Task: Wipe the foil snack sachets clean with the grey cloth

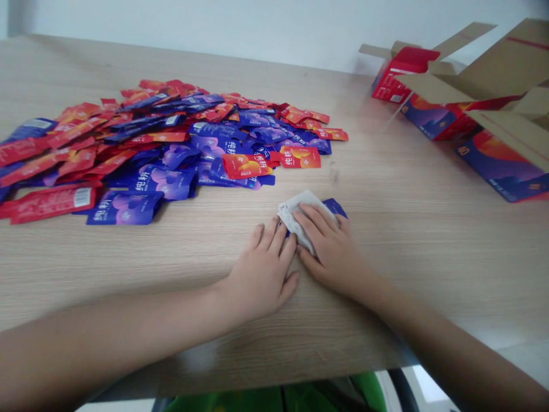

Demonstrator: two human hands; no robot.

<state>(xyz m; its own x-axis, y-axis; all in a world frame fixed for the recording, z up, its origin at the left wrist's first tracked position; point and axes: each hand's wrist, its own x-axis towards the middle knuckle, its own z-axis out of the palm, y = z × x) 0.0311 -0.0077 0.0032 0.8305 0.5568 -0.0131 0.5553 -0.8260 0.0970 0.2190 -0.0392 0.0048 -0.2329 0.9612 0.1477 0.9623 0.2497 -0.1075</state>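
A blue pouch point(334, 207) lies flat on the table in front of me, mostly hidden under a folded white cloth point(306, 200). My right hand point(332, 246) presses on the cloth, fingers bent over it and thumb at its near edge. Just left of it, my left hand point(266, 266) rests palm down with its fingers spread. Its fingertips reach the near left edge of the pouch, and nothing shows in its grasp. Beyond both hands spreads a heap of red pouches point(300, 157) and blue pouches point(124, 207), overlapping one another.
Open cardboard boxes stand at the right with flaps up: a small red box point(397, 74) at the back, a blue and red box point(437, 117), and a nearer one point(501, 163). A white wall point(257, 34) borders the wooden table point(407, 240) at the back.
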